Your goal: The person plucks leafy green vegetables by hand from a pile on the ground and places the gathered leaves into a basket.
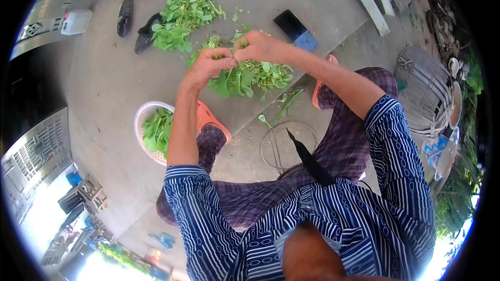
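The fingers of the left hand [207,66] are pinched together on a green sprig [217,56], thumb against forefinger. Those of the right hand [256,47] are likewise closed, with a small green piece [243,43] showing between them. The two sets of fingertips meet or nearly meet (whether one stem runs across both, I cannot tell).

Just under the fingers and reaching toward the body lies a near pile of leafy greens [252,79], loose on the concrete floor [109,88]. Beyond the fingers and to their left is a far pile [188,13], its leaves lying against a dark shoe [147,35]; a second dark shoe [125,17] lies further left. To the right of the fingers, and a little beyond them, a phone [290,23] with a blue lower part rests flat on the floor.

Nearer the body than the fingers, off to the left, stands a pale, perforated basket [138,127] with picked leaves [158,131] inside. An orange sandal [212,119] is just beside it, and its mate [317,92] is to the right of the fingers. Between the feet, closer to the body, are a few loose stems [286,105] and a thin wire ring [262,148].
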### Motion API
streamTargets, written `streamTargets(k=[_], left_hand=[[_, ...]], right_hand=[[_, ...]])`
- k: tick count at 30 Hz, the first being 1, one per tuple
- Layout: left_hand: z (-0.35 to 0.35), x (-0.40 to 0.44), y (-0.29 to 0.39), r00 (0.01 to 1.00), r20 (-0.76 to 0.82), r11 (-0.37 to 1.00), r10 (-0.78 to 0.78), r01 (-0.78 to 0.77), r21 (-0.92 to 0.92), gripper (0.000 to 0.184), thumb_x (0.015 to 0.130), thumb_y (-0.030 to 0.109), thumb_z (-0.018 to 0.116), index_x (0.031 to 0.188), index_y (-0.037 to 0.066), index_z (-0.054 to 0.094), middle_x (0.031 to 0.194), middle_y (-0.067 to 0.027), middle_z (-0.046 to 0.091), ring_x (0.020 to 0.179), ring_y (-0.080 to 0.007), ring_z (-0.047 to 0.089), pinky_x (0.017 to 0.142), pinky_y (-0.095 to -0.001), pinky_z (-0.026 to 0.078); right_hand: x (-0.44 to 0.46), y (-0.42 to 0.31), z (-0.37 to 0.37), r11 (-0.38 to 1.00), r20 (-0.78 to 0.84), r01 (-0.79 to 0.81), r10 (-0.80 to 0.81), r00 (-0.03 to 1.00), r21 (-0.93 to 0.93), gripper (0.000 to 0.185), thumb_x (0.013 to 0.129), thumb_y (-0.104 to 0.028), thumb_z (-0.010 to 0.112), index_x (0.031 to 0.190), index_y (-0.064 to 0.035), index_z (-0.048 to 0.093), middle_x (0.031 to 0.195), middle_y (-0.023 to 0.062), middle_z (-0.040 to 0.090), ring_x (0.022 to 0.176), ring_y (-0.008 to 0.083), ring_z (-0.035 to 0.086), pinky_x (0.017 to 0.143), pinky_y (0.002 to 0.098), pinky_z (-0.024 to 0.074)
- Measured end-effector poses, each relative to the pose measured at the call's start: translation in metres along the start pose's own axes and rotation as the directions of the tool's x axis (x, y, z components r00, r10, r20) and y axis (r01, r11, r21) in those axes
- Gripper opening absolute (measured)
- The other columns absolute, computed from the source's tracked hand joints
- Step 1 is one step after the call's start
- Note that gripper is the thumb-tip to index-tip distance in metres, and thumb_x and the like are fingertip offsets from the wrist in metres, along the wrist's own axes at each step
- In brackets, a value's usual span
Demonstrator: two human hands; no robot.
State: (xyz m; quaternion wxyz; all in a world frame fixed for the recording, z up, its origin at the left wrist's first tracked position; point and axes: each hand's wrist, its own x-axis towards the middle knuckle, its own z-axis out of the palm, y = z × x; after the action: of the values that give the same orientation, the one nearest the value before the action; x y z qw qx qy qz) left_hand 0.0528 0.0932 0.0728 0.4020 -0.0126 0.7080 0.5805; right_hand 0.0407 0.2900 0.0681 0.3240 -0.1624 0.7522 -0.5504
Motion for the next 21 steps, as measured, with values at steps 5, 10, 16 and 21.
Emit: streamTargets(k=[5,10,16,21], left_hand=[[-0.020,-0.005,-0.019,0.995,0.052,0.990,-0.089,0.094,-0.105,0.014,0.078,0.021,0.063,0.075,0.007,0.060,0.063,0.0018,0.054,0.042,-0.0028,0.031,0.039,-0.0181,0.022],[-0.016,-0.001,-0.102,0.929,-0.075,0.932,-0.363,0.362,-0.019,0.009,0.072,0.015,0.062,0.073,0.007,0.059,0.061,0.0000,0.055,0.043,-0.0051,0.035,0.039,-0.0203,0.027],[0.032,0.026,-0.180,0.887,-0.456,0.936,-0.069,0.216,0.279,0.018,0.065,0.018,0.058,0.078,0.007,0.062,0.063,-0.0083,0.059,0.052,-0.0193,0.052,0.051,-0.0308,0.042],[0.063,0.049,-0.188,0.778,-0.610,0.806,0.150,0.261,0.531,0.022,0.065,0.024,0.058,0.082,0.012,0.063,0.070,-0.0170,0.060,0.066,-0.0331,0.058,0.061,-0.0414,0.045]], right_hand=[[0.006,0.006,-0.006,0.948,-0.151,-0.140,0.188,0.970,0.285,0.026,0.068,-0.025,0.059,0.079,-0.0017,0.057,0.064,0.0100,0.055,0.057,0.0219,0.051,0.054,0.0335,0.0410],[0.002,0.027,-0.001,0.817,-0.219,0.024,-0.183,0.958,-0.576,0.040,0.070,-0.020,0.054,0.106,-0.0026,0.052,0.087,0.0205,0.059,0.080,0.0344,0.058,0.069,0.0399,0.0445],[-0.002,0.009,-0.004,0.873,-0.182,0.028,-0.133,0.974,-0.487,0.038,0.071,-0.017,0.051,0.106,-0.0030,0.052,0.097,0.0197,0.058,0.088,0.0338,0.056,0.078,0.0397,0.0436],[0.000,0.011,0.002,0.843,-0.089,0.071,-0.139,0.986,-0.534,0.032,0.071,-0.017,0.051,0.099,-0.0027,0.057,0.098,0.0191,0.058,0.090,0.0341,0.055,0.080,0.0394,0.0432]])
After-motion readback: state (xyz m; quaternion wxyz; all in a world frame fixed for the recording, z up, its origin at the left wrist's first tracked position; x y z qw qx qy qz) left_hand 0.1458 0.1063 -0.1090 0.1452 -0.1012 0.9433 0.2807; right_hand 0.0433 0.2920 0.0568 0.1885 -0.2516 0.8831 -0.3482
